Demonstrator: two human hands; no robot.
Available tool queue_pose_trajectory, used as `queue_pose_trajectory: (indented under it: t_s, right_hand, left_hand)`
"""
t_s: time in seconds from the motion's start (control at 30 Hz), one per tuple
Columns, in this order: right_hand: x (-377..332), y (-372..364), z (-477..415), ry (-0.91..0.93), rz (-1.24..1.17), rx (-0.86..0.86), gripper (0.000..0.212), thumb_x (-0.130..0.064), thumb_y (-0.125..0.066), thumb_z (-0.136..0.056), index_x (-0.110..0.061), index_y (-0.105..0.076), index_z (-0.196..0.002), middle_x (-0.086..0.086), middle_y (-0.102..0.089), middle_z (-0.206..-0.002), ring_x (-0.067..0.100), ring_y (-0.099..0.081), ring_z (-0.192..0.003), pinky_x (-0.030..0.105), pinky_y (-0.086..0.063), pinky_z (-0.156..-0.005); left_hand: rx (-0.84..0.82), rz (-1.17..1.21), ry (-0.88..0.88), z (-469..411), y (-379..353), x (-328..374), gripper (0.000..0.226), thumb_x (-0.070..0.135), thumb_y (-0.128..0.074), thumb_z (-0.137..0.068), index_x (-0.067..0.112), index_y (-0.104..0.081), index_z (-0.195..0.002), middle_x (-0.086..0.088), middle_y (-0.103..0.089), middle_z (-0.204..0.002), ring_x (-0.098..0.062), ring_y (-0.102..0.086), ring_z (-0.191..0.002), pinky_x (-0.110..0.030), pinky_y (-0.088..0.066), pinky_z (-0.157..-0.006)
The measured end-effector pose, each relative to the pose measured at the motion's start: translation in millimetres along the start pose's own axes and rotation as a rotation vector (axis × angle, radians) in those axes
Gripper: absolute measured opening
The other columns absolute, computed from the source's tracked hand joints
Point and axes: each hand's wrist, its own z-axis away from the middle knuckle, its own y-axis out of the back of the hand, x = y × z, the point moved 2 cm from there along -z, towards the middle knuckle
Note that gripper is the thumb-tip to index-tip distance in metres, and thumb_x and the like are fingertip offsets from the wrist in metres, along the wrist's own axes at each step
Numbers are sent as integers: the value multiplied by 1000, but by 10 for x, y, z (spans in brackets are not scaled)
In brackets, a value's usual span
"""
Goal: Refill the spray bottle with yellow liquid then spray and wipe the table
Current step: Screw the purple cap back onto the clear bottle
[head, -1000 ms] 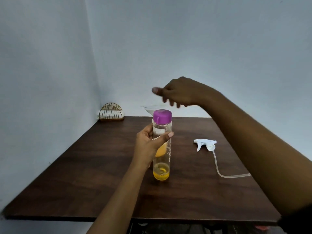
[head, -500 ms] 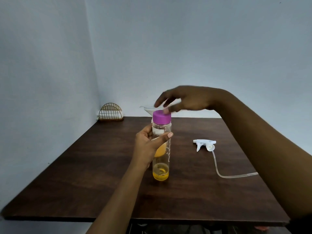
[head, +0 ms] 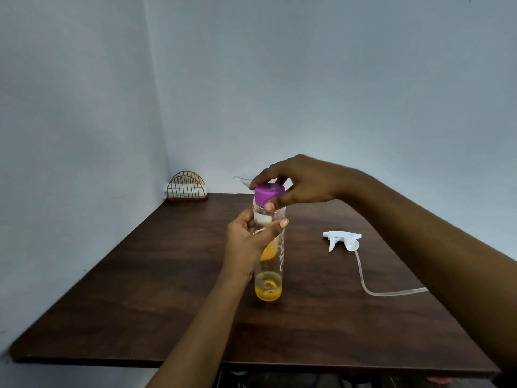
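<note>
A tall clear bottle [head: 270,278] with a little yellow liquid at its bottom stands upright in the middle of the dark wooden table [head: 140,289]. My left hand [head: 249,242] grips its upper body from the left. My right hand [head: 299,182] comes from above and curls its fingers and thumb round the purple cap [head: 268,194]. A white spray trigger head [head: 342,240] with a long clear tube [head: 372,287] lies on the table to the right. Behind the bottle a clear funnel [head: 244,179] shows; what it sits in is hidden.
A gold wire rack [head: 187,187] stands in the far left corner against the wall. The table's near edge runs across the bottom of the view, and walls close off the left and back sides.
My right hand came down from above the bottle and closed its fingers on the purple cap. My left hand kept its hold on the bottle, which stayed in place.
</note>
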Motion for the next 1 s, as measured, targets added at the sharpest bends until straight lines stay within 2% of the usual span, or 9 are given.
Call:
queue_pose_trajectory:
  t_s: [0.07,0.13,0.27,0.37,0.57,0.73,0.8,0.9,1.0]
  right_hand:
    - [-51,-143,7,81,145,73,29,-39,-59,-88,-20,-59,-110,-8,-59,-103,9,-51,-89,23,-45,-77]
    - [-117,-265,1,149,237,177,25,-38,-52,-92,-14,-59,-97,-3,-58,-88,11,-48,-79,32,-43,-70]
    - [-216,-321,-100,187,315,303,32,-31,-43,-96,-10,-58,-76,-5,-48,-66,16,-46,-61,28,-33,-55]
    - [-227,-349,-129,149,336,352,35,-31,-42,-96,-11,-55,-70,-7,-44,-62,16,-41,-54,27,-29,-53]
    - [-254,-357,-131,69,381,387,36,-34,-38,-97,-18,-42,-64,-6,-39,-58,16,-37,-53,26,-20,-50]
    - [-251,-363,-108,-31,407,354,41,-48,-31,-97,-21,-48,-71,-6,-51,-64,16,-48,-61,28,-30,-56]
    - [-217,-305,-14,-81,212,294,41,-56,-27,-95,-26,-55,-91,-10,-61,-80,8,-52,-67,28,-36,-61]
    - [-45,-288,247,-209,-422,388,36,-54,-28,-96,-35,-48,-119,-13,-63,-104,7,-62,-74,28,-48,-66]
    - [150,-523,566,-349,-689,489,24,-24,-48,-95,-29,-50,-118,-9,-64,-106,11,-65,-83,28,-51,-68]
  left_hand:
    - [-12,-20,-5,5,-12,5,37,30,-86,-59,25,-70,-92,3,-74,-82,-10,-70,-75,-21,-53,-63]
    - [4,-65,-25,18,-27,10,38,34,-83,-59,26,-68,-93,7,-73,-80,-6,-69,-74,-20,-53,-61]
    - [69,-121,-98,43,-8,20,32,34,-81,-63,26,-68,-91,5,-75,-85,-10,-71,-82,-20,-53,-65]
    - [112,-212,-158,62,-3,36,21,26,-81,-69,26,-67,-85,10,-72,-76,-3,-68,-72,-13,-49,-58]
    - [235,-317,-256,109,-72,72,19,20,-80,-69,16,-64,-76,3,-66,-65,-2,-59,-60,-8,-41,-52]
    - [210,-351,-247,107,-64,70,21,21,-81,-69,24,-64,-81,10,-70,-72,0,-65,-70,-10,-46,-57]
    - [162,-321,-193,109,-38,55,28,32,-82,-66,27,-66,-88,14,-72,-81,0,-67,-78,-10,-48,-62]
    - [83,-277,-86,115,31,10,48,50,-81,-57,30,-66,-98,15,-73,-89,0,-68,-84,-12,-51,-66]
    - [1,-194,77,160,133,-120,62,46,-82,-50,26,-67,-107,6,-74,-97,-8,-70,-93,-25,-55,-78]
